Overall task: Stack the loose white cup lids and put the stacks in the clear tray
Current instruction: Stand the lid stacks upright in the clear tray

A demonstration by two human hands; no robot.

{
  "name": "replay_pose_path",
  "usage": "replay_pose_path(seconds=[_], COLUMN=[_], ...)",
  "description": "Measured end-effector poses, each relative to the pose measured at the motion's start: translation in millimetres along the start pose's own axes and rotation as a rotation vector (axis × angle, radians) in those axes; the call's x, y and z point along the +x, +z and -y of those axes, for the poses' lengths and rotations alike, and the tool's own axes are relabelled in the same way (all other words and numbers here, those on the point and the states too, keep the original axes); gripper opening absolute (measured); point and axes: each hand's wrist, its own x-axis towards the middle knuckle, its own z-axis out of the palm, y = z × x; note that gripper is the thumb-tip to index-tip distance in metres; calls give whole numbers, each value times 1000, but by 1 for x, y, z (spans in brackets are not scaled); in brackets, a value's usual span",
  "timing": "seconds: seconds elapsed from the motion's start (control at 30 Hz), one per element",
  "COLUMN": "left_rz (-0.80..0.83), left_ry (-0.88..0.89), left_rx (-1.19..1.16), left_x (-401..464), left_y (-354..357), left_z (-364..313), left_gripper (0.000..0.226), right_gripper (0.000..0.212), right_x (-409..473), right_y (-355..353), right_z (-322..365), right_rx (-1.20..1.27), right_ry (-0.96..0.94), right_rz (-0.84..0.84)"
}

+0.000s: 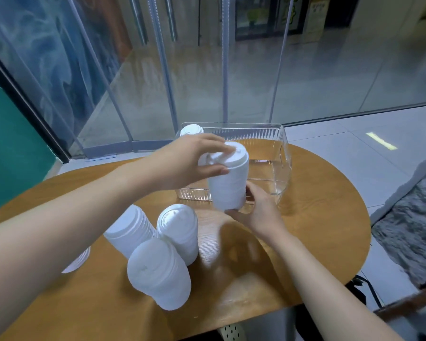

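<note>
1. The desk carries everything: the clear tray sits at its far side, and the lid stacks stand nearer the person.
2. The clear tray already has one stack in its far left corner; the rest of it looks bare, so I judge the task to be at an early-to-middle stage.
3. Three stacks wait on the desk: the front stack, the left stack and the middle stack. A loose lid seems to peek from under the left forearm, though it is mostly hidden.
4. The held stack hangs upright over the tray's near wall, tilted slightly.
5. The left hand reaches across from the left and caps its top, fingers curled over the upper lid, thumb on the side.
6. The right hand cups its base from below, fingers wrapped round the bottom lids.
</note>
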Motion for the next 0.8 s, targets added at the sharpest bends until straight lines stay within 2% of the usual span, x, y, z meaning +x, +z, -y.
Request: replay_pose_path(seconds=[0.17, 0.37, 0.63, 0.8], left_rz=[-111, -201, -40, -20], left_ry=[21, -12, -46, -35], left_rx=[3, 10, 131, 217], left_x=[28, 70, 110, 127], left_y=[-22, -25, -6, 18], left_z=[16, 57, 120, 149], left_gripper=[42, 33, 33, 40], right_gripper=[67, 64, 72, 70], right_x=[50, 107, 164, 183], right_y=[-5, 4, 26, 37], right_z=[7, 2, -27, -43], right_rx=[2, 42, 7, -32], right_ry=[-38, 17, 161, 220], right_rz=[-13, -5, 121, 144])
